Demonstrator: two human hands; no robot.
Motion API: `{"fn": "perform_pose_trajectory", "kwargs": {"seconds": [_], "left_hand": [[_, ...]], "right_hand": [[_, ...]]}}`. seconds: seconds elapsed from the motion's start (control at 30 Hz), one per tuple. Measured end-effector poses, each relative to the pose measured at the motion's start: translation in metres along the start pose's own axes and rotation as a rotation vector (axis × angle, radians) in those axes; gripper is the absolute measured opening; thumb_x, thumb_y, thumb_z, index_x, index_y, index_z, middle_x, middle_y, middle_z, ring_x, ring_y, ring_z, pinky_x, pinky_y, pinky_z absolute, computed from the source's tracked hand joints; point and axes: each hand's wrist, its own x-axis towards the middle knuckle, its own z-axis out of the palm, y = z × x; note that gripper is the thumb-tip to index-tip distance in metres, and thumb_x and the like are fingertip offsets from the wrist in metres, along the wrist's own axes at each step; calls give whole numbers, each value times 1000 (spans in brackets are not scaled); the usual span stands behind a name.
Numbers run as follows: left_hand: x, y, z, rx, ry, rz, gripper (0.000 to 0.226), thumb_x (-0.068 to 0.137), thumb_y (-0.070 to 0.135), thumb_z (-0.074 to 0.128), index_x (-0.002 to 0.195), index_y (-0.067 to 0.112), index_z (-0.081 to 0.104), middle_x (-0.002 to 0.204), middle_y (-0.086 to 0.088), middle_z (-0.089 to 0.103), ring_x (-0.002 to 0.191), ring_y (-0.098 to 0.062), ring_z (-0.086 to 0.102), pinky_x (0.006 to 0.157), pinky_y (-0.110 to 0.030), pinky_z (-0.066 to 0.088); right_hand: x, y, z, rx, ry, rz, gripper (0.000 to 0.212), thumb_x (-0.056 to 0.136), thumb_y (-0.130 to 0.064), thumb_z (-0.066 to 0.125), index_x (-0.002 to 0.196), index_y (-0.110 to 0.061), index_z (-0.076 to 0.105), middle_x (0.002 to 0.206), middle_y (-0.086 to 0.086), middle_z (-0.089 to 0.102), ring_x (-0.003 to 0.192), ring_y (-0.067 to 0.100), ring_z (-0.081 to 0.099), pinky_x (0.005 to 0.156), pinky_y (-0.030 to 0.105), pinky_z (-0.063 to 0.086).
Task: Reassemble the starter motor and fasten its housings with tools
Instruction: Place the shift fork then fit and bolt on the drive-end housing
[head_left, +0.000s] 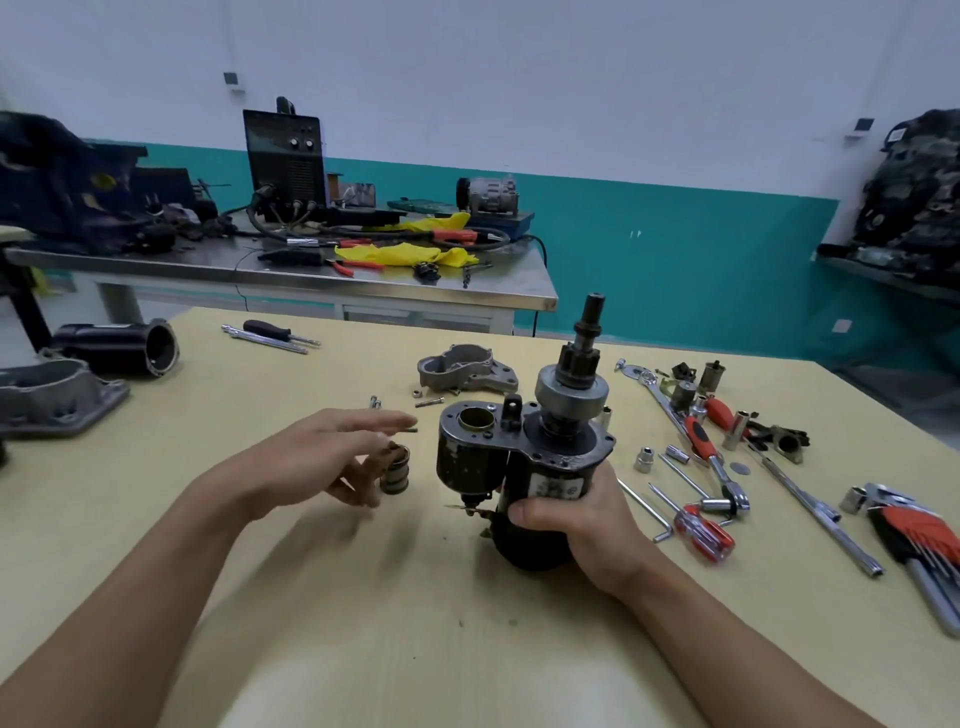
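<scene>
While the right hand (582, 512) is wrapped tight round the upright starter motor (540, 467) mid-desk | left hand (332, 457) spread loose, fingers touching the small plunger (395, 469), no real pinch | risk: plunger tips and rolls, or top-heavy motor tilts in one-handed grip | aluminium nose housing (467, 370) sits behind toward far edge

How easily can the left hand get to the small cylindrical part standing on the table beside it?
Probably yes. The left hand is open, its fingertips already at the small cylindrical part, with nothing between them. The right hand holds the starter motor upright, apart from that path.
</scene>
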Motion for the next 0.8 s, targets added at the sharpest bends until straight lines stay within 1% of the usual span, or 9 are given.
{"fn": "perform_pose_trajectory", "kwargs": {"seconds": [0.1, 0.17, 0.27, 0.4, 0.5, 0.57, 0.67, 0.77, 0.8], "left_hand": [[-6, -3, -11, -97, -102, -54, 68, 95, -10, 28, 123, 35, 70, 128, 7, 68, 93, -34, 75, 81, -40, 62], [-6, -7, -17, -50, -135, -46, 74, 93, -17, 29, 130, 36, 63, 131, 9, 66, 99, -33, 73, 85, -44, 60], [-3, -12, -21, 201, -80, 108, 72, 94, -14, 50, 137, 44, 54, 143, 19, 53, 113, -10, 67, 88, -30, 58], [1, -15, -17, 334, -126, 226, 66, 96, 7, 65, 138, 55, 47, 147, 35, 41, 137, 12, 37, 110, -20, 36], [7, -17, -5, 368, -180, 237, 56, 96, 0, 60, 137, 40, 56, 138, 18, 56, 126, 17, 44, 103, -7, 35], [13, -19, 2, 346, -127, 253, 48, 97, 1, 60, 126, 38, 62, 126, 7, 63, 115, 9, 56, 97, -8, 41], [20, -26, 10, 265, 39, 254, 37, 95, 5, 66, 120, 33, 68, 107, 3, 66, 99, -12, 64, 93, -19, 49], [24, -26, 21, 265, 278, 255, 35, 95, 0, 62, 119, 23, 71, 97, -3, 63, 85, -18, 63, 79, -12, 49], [24, -20, 22, 204, 334, 261, 34, 95, -1, 61, 121, 20, 70, 98, -8, 62, 82, -21, 63, 82, -18, 53]], "right_hand": [[1, 3, -1, -5, 7, 12, 43, 53, -31, 78, 95, -40, 72, 94, -5, 73, 93, 13, 68, 76, 24, 55], [1, 5, -2, -1, 4, 12, 44, 53, -31, 78, 96, -39, 72, 94, -4, 73, 93, 15, 68, 77, 26, 56], [2, 6, -2, -2, -1, 15, 45, 53, -31, 78, 97, -39, 72, 96, -4, 73, 95, 16, 68, 79, 27, 56], [2, 6, -3, 1, -15, 14, 45, 54, -31, 78, 97, -39, 72, 96, -4, 73, 95, 15, 68, 79, 24, 56], [2, 5, -4, -6, -15, 13, 45, 54, -33, 78, 97, -44, 71, 97, -7, 73, 96, 12, 68, 78, 20, 54], [1, 5, -4, -3, -15, 13, 46, 54, -33, 78, 97, -44, 70, 98, -7, 73, 97, 11, 67, 78, 20, 54], [0, 3, -4, 1, -14, 12, 45, 55, -32, 78, 97, -45, 70, 98, -8, 73, 98, 11, 67, 79, 20, 54], [1, 2, -4, -8, -31, 6, 42, 56, -30, 77, 95, -44, 71, 95, -7, 72, 95, 11, 68, 77, 19, 54], [1, 2, -3, -8, -37, 5, 41, 57, -29, 77, 95, -44, 71, 94, -8, 72, 94, 10, 68, 77, 19, 54]]}}
